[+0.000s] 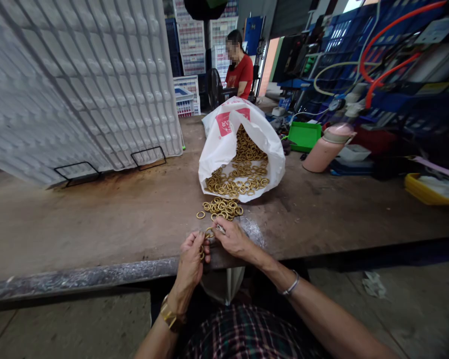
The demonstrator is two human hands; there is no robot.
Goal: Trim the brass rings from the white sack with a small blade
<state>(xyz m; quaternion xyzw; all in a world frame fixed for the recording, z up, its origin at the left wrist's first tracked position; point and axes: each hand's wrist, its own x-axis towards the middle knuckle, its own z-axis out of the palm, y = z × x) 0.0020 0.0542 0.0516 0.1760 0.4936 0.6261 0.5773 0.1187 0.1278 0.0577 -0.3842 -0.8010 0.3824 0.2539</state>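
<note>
My left hand [192,255] is closed around a few brass rings, and some of them show between its fingers. One brass ring [209,233] sits between the fingertips of both hands. My right hand [232,240] pinches a small pale, metallic-looking piece [220,229] against that ring; its kind is too small to make out. Just beyond the hands lies a loose heap of brass rings [222,207], with a single ring [200,215] to its left. Behind the heap, a white plastic bag [219,149] with red print lies with its mouth towards me, holding many more rings.
Stacked white ribbed trays [134,75] stand on the left of the worktable [142,229]. To the right are a pink bottle [327,149], a green tray [304,136], a yellow tray [426,192] and orange hoses [366,55]. A person in red [243,75] sits beyond, near a black fan [214,87].
</note>
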